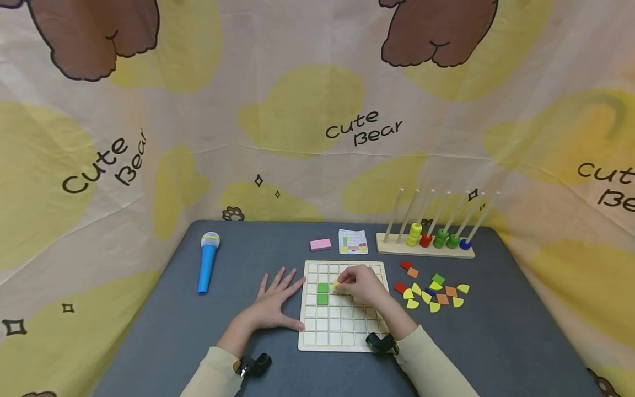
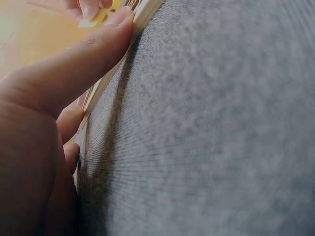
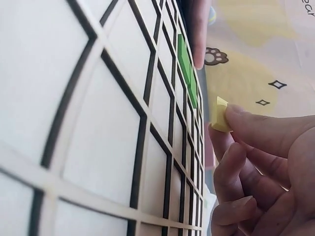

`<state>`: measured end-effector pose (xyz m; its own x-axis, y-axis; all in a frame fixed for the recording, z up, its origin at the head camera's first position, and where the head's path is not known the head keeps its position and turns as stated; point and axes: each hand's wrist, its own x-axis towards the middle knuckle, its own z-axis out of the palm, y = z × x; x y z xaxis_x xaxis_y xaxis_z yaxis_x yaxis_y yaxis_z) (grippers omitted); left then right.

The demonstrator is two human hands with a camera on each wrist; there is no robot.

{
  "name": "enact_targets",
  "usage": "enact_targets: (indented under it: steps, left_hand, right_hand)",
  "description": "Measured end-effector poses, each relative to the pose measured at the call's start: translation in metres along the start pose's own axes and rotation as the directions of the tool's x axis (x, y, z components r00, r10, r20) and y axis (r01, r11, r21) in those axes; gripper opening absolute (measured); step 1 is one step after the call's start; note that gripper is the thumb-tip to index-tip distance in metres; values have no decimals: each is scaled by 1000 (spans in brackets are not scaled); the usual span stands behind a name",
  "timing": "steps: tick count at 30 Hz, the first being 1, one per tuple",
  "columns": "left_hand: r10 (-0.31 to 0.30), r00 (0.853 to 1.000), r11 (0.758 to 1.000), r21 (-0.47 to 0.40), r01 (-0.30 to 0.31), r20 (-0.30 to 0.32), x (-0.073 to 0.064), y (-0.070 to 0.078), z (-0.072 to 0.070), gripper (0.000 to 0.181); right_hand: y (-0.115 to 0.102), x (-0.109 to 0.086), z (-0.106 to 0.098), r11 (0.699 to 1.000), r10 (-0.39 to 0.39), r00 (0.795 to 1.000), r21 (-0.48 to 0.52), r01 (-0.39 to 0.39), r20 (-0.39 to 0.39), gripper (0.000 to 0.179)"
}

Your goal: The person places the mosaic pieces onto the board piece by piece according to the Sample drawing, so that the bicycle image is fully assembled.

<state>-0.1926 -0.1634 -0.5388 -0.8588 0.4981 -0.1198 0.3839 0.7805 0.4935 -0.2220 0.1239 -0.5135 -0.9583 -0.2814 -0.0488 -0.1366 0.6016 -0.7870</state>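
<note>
A white grid board with raised wooden lines lies on the table. Two green square tiles sit in neighbouring cells at its left side. Over the board, my right hand pinches a yellow quarter-round tile between thumb and index finger; in the right wrist view the tile is held off the grid. My left hand lies spread at the board's left edge, its thumb and fingertips touching the rim.
Right of the board lie several loose yellow, orange, red, green and blue tiles. Behind them stands a peg rack with coloured beads. A pink block and a pattern card lie beyond the board. At far left is a blue toy microphone.
</note>
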Motion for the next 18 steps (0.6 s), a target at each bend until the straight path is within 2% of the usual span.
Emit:
enact_targets:
  steps: [5, 18]
  left_hand:
    - [-8, 1000, 1000, 4, 8, 2, 0, 1, 0, 116]
    - [-18, 1000, 1000, 9, 18, 4, 1, 2, 0, 117]
  right_hand:
    - [-1, 2, 5, 1000, -19, 1000, -25, 19, -1, 6]
    - [-6, 5, 12, 993, -7, 1000, -121, 9, 12, 4]
